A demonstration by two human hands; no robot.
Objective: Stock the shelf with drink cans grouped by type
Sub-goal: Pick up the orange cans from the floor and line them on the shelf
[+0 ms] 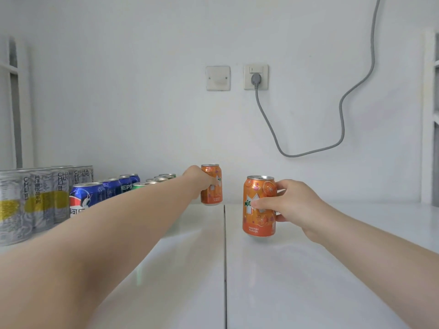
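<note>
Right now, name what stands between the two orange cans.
Head view: only bare white shelf and its dark seam between the far orange can and the near orange can.

The shelf lies bare across its front and right side — wide room to pass. Grey cans, blue cans and green cans crowd the left in rows. Mid-shelf, the far orange can and the near orange can leave a gap between them.

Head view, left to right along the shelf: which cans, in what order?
silver cans → blue Pepsi cans → green cans → far orange can, gripped by the left hand → near orange can, gripped by the right hand.
</note>
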